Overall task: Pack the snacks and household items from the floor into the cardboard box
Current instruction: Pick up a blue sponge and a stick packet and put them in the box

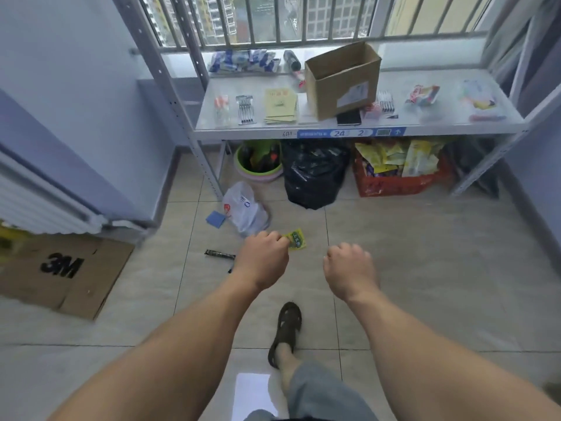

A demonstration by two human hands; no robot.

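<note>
Carry the yellow-green packet [297, 239] to the open cardboard box [344, 80] on the shelf [303, 129].

Your left hand [263, 260] pinches the packet above the floor; your right hand [349, 268] is curled, holding nothing visible. Lift over the shelf's front edge and drop through the open top. The tiled floor [425, 253] ahead allows free approach.

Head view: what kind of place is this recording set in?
Probably a high-rise flat's enclosed balcony or spare room used for storage: a grey metal shelving rack loaded with stationery and an open brown cardboard box, a barred window overlooking tower blocks, and a red plastic crate of snack packets on the tiled floor.
</note>
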